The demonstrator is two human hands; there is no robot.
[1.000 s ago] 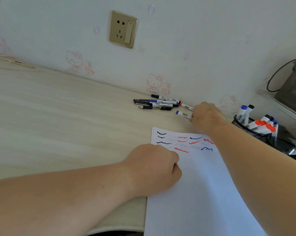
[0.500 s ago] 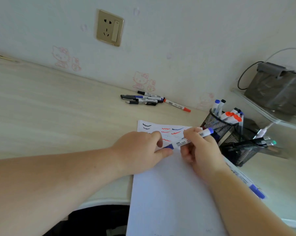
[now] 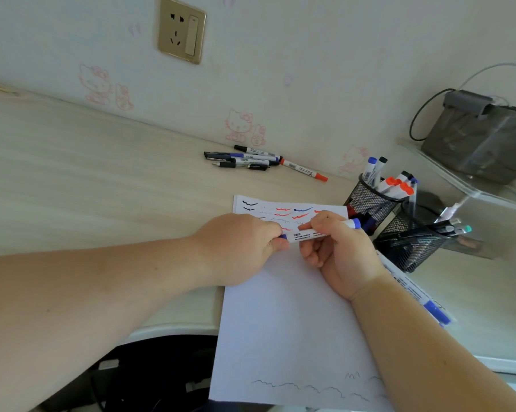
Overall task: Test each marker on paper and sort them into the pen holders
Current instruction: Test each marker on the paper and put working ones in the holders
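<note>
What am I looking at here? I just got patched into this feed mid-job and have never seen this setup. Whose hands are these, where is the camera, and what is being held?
There is no machine: a person works with bare hands, filmed by one wide-angle camera on their head, looking down at a desk. Both hands hold one blue marker over a sheet of paper that carries test scribbles. The left hand pinches its cap end; the right hand grips the barrel. By the wall lie more pens and a red marker. To the right stand two mesh pen holders with markers in them, and another blue marker lies beside the paper.
</note>
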